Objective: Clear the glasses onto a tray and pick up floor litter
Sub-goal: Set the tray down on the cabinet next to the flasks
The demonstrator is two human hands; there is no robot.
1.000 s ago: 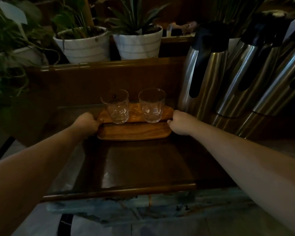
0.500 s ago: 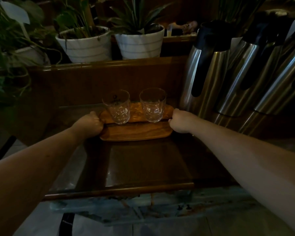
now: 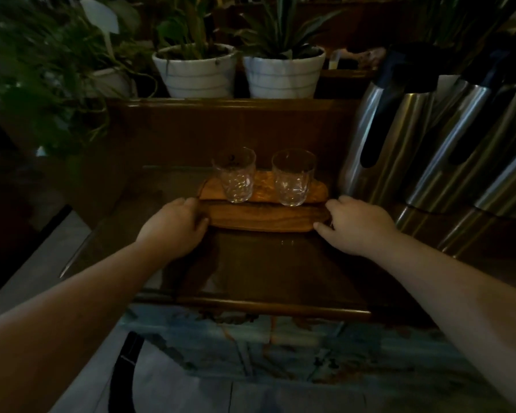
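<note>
Both hands at the ends of the oval brown wooden tray [image 3: 262, 217]: my left hand [image 3: 175, 226] curled against its left end, my right hand [image 3: 356, 226] at the right end with fingers loosely spread, touching the rim, though whether either truly grips I cannot tell in this dim light. Two clear patterned glass tumblers [image 3: 234, 179] [image 3: 293, 181] stand upright and empty on the tray's far half, side by side, not touching, tray resting on the dark glossy wooden counter [image 3: 268, 269] beside the steel vacuum flasks [image 3: 379, 138]. Glasses look cleared; next I judge a level, even lift, then litter, none visible.
</note>
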